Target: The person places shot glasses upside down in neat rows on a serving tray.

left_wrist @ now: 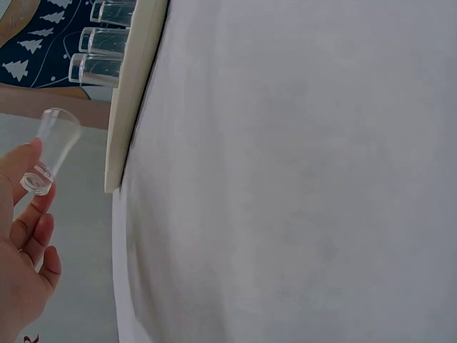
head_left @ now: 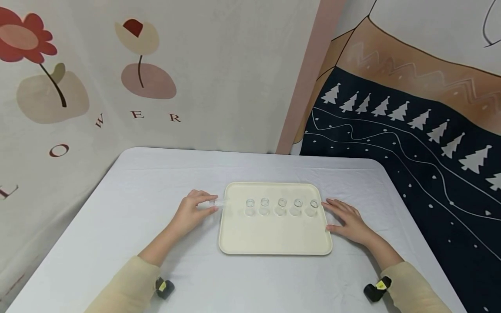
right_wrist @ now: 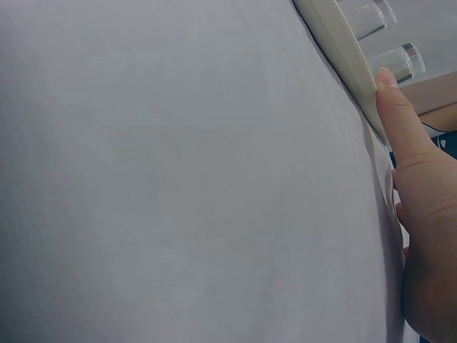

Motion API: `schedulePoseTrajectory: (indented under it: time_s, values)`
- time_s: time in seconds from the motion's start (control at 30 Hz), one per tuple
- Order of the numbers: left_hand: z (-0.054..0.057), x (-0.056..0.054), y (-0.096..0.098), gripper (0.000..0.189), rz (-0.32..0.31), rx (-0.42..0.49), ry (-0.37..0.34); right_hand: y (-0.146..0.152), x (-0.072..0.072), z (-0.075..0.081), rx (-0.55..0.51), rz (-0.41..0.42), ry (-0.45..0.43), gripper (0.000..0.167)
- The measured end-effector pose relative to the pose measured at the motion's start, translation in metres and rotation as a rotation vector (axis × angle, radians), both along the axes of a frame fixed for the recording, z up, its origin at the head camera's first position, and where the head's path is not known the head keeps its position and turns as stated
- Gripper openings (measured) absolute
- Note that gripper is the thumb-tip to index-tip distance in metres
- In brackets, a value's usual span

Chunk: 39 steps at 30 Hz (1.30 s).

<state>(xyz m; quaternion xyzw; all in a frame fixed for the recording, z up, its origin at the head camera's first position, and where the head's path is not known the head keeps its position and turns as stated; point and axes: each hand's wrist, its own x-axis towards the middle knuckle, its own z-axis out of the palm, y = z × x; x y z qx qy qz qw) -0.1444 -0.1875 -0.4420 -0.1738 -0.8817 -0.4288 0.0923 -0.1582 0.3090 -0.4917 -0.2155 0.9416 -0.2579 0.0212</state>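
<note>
My left hand [head_left: 191, 211] pinches a small clear shot glass [left_wrist: 60, 139] near its thick base, between thumb and fingertips. That glass lies tipped sideways in the head view, its mouth towards the left edge of the cream tray [head_left: 274, 238]. Several matching shot glasses [head_left: 280, 208] stand upright in a row across the tray. My right hand [head_left: 349, 221] is at the tray's right edge, thumb and fingers spread and fairly straight. In the right wrist view its thumb [right_wrist: 403, 125] rests at the tray rim, close to the end glass [right_wrist: 396, 63].
A white cloth [head_left: 270, 280] covers the table beneath the tray. Behind the table hang a flower-printed curtain [head_left: 219, 78] and a dark cloth with white trees [head_left: 422, 148]. A black wrist camera [head_left: 164, 288] sits at each sleeve.
</note>
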Motion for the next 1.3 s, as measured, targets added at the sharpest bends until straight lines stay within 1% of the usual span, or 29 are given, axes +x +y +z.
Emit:
schedulePoseTrajectory:
  time_s: [0.1, 0.23, 0.43, 0.5, 0.77, 1.0, 1.3]
  values:
    - [0.000, 0.000, 0.002, 0.034, -0.001, -0.003, 0.008, 0.001, 0.000, -0.001, 0.000, -0.001, 0.001, 0.076]
    - [-0.001, -0.001, 0.005, 0.034, 0.004, 0.021, 0.015, 0.001, 0.001, -0.001, 0.003, 0.000, 0.004, 0.076]
    - [-0.002, -0.003, 0.013, 0.033, 0.018, 0.047, 0.072, 0.001, 0.001, -0.001, -0.002, 0.000, 0.001, 0.075]
    - [-0.002, -0.004, 0.016, 0.033, 0.025, 0.059, 0.075, 0.000, 0.002, -0.001, 0.001, -0.003, -0.001, 0.076]
    - [-0.006, -0.006, 0.030, 0.036, 0.057, 0.118, -0.013, 0.001, 0.002, -0.001, 0.002, -0.005, 0.001, 0.075]
    - [-0.007, -0.009, 0.043, 0.037, 0.037, 0.129, -0.042, 0.000, 0.002, 0.000, 0.010, -0.007, 0.014, 0.075]
    - [-0.010, -0.011, 0.047, 0.035, 0.031, 0.110, -0.093, 0.000, 0.001, 0.002, 0.008, -0.002, 0.002, 0.075]
